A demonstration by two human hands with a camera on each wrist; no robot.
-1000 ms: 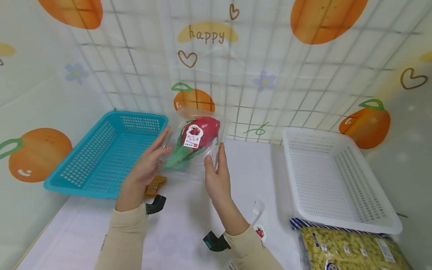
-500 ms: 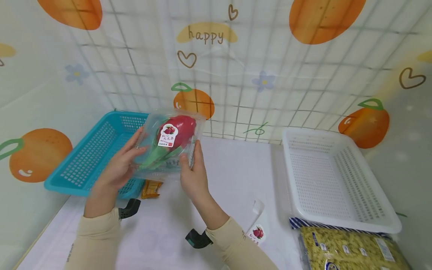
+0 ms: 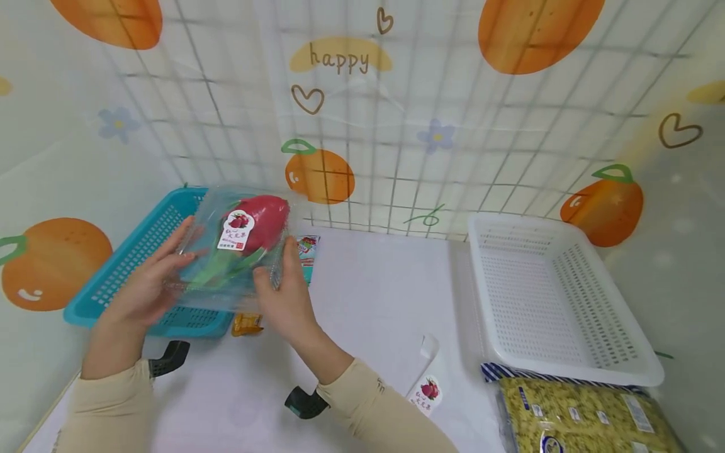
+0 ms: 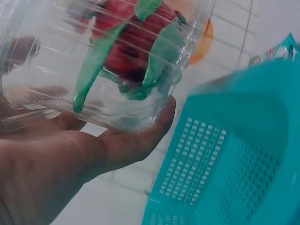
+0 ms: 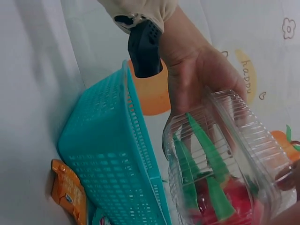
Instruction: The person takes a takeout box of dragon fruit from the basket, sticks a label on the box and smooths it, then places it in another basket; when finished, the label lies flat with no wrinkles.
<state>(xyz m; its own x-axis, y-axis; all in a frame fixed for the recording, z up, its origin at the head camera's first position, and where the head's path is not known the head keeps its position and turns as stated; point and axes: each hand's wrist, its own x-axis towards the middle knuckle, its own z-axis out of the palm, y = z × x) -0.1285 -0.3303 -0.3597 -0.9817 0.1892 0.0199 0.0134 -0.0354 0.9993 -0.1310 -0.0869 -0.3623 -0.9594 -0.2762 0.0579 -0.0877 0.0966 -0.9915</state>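
Observation:
A clear plastic clamshell box (image 3: 198,220) with a red and green dragon fruit (image 3: 266,220) inside hangs over the teal basket (image 3: 107,296) in the head view. On its lid is a white label (image 3: 235,231) with a fruit picture. My left hand (image 3: 144,289) grips the box's left side; in the left wrist view its fingers run under the clear wall. The right hand (image 3: 289,308) holds the lower right side, thumb toward the lid. From the right wrist view, the box (image 5: 234,136) appears beside the basket's upper rim (image 5: 140,136).
An orange packet (image 3: 247,324) lies before the teal basket, and a blue-red packet (image 3: 308,251) pokes out behind the right hand. A strip with a fruit sticker (image 3: 426,393) lies mid-table. At right stand a white basket (image 3: 651,374) and a bag of pasta (image 3: 583,415).
Both hands have carried the boxed dragon fruit leftward, from beside the teal basket to over it. The blue-red packet, hidden before, now shows, and the sticker strip is fully uncovered.

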